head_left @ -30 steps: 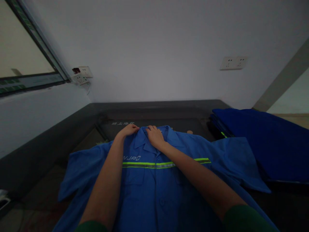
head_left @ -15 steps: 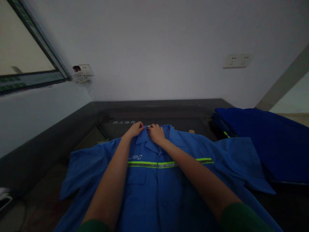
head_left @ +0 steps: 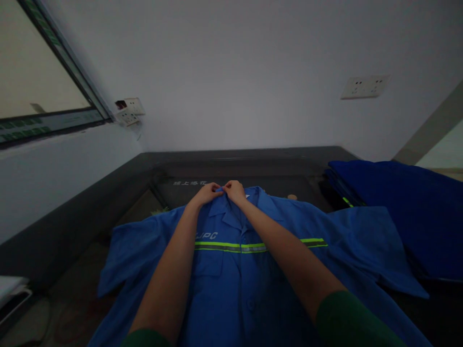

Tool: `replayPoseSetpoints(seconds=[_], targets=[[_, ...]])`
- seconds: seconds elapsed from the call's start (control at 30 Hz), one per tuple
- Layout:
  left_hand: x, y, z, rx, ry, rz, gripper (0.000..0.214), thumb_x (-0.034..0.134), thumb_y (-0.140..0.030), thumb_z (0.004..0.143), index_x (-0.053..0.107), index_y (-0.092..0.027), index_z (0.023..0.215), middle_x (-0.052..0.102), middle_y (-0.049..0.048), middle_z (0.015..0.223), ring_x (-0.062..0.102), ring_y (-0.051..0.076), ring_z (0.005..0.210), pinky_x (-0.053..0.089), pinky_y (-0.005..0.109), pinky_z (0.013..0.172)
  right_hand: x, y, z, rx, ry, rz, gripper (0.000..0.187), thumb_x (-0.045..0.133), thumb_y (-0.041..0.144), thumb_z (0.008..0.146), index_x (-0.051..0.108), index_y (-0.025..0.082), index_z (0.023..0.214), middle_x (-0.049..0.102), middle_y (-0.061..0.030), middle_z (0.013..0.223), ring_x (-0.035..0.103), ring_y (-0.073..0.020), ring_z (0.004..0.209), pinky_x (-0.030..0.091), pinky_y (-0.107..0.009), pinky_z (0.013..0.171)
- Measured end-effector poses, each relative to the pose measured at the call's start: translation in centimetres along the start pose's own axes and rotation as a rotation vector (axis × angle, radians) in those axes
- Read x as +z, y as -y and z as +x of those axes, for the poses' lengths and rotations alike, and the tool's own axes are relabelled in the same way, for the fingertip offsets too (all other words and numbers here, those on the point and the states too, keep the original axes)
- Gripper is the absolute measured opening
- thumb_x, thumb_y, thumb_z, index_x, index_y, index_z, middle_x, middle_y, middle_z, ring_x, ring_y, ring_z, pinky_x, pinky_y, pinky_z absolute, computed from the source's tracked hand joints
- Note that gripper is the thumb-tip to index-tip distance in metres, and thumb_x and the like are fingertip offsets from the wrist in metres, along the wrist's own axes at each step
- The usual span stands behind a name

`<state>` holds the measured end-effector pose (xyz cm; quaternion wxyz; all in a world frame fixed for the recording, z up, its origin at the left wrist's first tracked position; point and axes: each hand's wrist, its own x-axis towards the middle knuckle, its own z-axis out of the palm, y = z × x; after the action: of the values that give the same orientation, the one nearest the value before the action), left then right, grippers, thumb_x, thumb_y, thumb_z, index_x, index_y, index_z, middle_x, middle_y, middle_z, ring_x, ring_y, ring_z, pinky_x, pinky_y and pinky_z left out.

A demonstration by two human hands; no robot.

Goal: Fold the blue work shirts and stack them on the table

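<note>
A blue work shirt [head_left: 238, 284] with a yellow-green reflective stripe lies spread face up on a dark table [head_left: 119, 212], collar toward the far wall. Both of my hands meet at the back of the collar [head_left: 231, 212]. My left hand [head_left: 207, 193] pinches the collar's edge on the left. My right hand [head_left: 235, 191] pinches it just beside, fingers curled, the two hands touching. My forearms stretch over the shirt's chest.
A stack of folded dark blue garments [head_left: 398, 207] sits at the right of the table, next to the shirt's sleeve. Wall sockets [head_left: 130, 111] hang at the left corner, another socket plate [head_left: 365, 86] at the right. A window frame [head_left: 54, 120] runs along the left wall.
My hands have moved together from either side of the collar to its far middle and closed into pinches on its edge. The view shifted slightly.
</note>
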<state>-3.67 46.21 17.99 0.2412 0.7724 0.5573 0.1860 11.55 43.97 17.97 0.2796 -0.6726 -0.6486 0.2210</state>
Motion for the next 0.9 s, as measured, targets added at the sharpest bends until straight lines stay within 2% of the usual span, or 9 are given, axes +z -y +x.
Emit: replayPoseSetpoints(seconds=[0.07, 0.13, 0.23, 0.37, 0.5, 0.7, 0.8, 0.9], targets=[[-1.1, 0.2, -0.2, -0.028, 0.052, 0.018, 0.032, 0.057, -0.037, 0.08, 0.069, -0.014, 0.098, 0.072, 0.0077, 0.098, 0.066, 0.02, 0.09, 0.048, 0.025, 0.076, 0.0, -0.1, 0.2, 0.009, -0.009, 0.019, 0.016, 0.059, 0.028, 0.086, 0.072, 0.022, 0.092, 0.073, -0.0044, 0.097, 0.066, -0.0162, 0.093, 0.047, -0.024, 0.078], [-2.3, 0.5, -0.5, -0.07, 0.101, 0.05, 0.03, 0.054, -0.039, 0.081, 0.071, -0.015, 0.083, 0.073, 0.0066, 0.084, 0.066, 0.021, 0.08, 0.047, 0.026, 0.07, -0.1, -0.2, 0.3, 0.016, -0.017, 0.029, 0.014, 0.06, 0.028, 0.085, 0.072, 0.022, 0.089, 0.073, -0.0048, 0.097, 0.066, -0.0167, 0.093, 0.047, -0.024, 0.077], [-3.2, 1.0, -0.9, -0.118, 0.143, 0.087, 0.028, 0.057, -0.039, 0.076, 0.069, -0.015, 0.068, 0.069, 0.0053, 0.066, 0.064, 0.021, 0.068, 0.045, 0.026, 0.063, 0.0, 0.0, 0.3, 0.018, -0.024, 0.034, 0.011, 0.061, 0.026, 0.083, 0.07, 0.022, 0.086, 0.072, -0.0052, 0.097, 0.065, -0.0177, 0.093, 0.046, -0.025, 0.077], [-2.8, 1.3, -1.2, -0.13, 0.144, 0.112, 0.02, 0.06, -0.032, 0.072, 0.07, -0.016, 0.075, 0.071, 0.0033, 0.074, 0.064, 0.018, 0.073, 0.045, 0.023, 0.064, 0.3, 0.7, -0.3, 0.018, -0.027, 0.033, 0.012, 0.06, 0.023, 0.082, 0.066, 0.022, 0.092, 0.071, -0.0044, 0.098, 0.065, -0.018, 0.095, 0.045, -0.026, 0.078], [-2.0, 1.3, -1.1, -0.176, 0.103, 0.195, 0.021, 0.056, -0.031, 0.077, 0.069, -0.014, 0.076, 0.07, 0.0062, 0.075, 0.064, 0.02, 0.074, 0.044, 0.024, 0.062, 0.8, 1.6, -1.2, 0.01, -0.031, -0.017, 0.02, 0.058, 0.023, 0.084, 0.059, 0.024, 0.105, 0.071, -0.0026, 0.101, 0.063, -0.0187, 0.099, 0.042, -0.029, 0.083], [-1.6, 0.5, -2.6, -0.188, 0.024, 0.325, 0.026, 0.049, -0.035, 0.087, 0.067, -0.016, 0.088, 0.07, 0.0127, 0.097, 0.065, 0.025, 0.092, 0.045, 0.028, 0.075, 1.7, 2.2, -2.1, -0.064, -0.04, -0.211, 0.022, 0.04, 0.02, 0.095, 0.053, 0.022, 0.112, 0.069, -0.0074, 0.106, 0.061, -0.0202, 0.102, 0.036, -0.034, 0.087], [-2.3, 1.1, -4.6, -0.208, -0.035, 0.396, 0.037, 0.044, -0.049, 0.089, 0.065, -0.019, 0.096, 0.069, 0.0144, 0.101, 0.064, 0.029, 0.096, 0.045, 0.033, 0.078, 2.3, 2.0, -2.2, -0.13, -0.075, -0.316, 0.028, 0.032, 0.018, 0.097, 0.053, 0.02, 0.115, 0.066, -0.0117, 0.112, 0.057, -0.0224, 0.106, 0.035, -0.036, 0.087], [-4.2, 3.5, -7.1, -0.163, -0.005, 0.406, 0.043, 0.044, -0.057, 0.086, 0.064, -0.021, 0.097, 0.069, 0.0129, 0.101, 0.064, 0.029, 0.094, 0.046, 0.034, 0.08, 2.7, 1.7, -2.3, -0.186, -0.108, -0.371, 0.031, 0.03, 0.019, 0.097, 0.053, 0.018, 0.118, 0.063, -0.0143, 0.117, 0.054, -0.0241, 0.109, 0.035, -0.037, 0.088]])
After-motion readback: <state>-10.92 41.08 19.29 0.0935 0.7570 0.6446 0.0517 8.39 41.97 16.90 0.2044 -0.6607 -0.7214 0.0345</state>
